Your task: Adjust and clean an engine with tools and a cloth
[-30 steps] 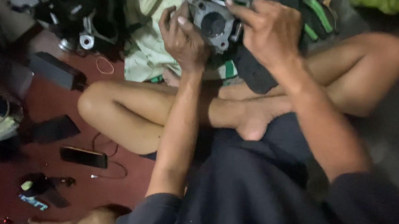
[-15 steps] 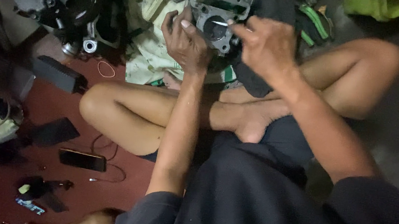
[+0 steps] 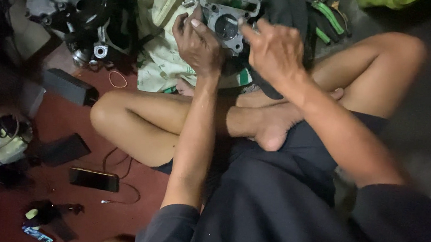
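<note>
- The grey metal engine part (image 3: pixel 226 15) is held above the crossed legs, over the stained cloth (image 3: pixel 163 30) on the floor.
- The left hand (image 3: pixel 198 44) is closed around its left edge; the right hand (image 3: pixel 275 50) is partly open, with fingertips laid on its right side.
- The part could slip and be dropped on the bare foot (image 3: pixel 270 129), because it looks heavy and only one hand grips it firmly.
- The phone (image 3: pixel 94 180) on the floor could be stepped on.
</note>
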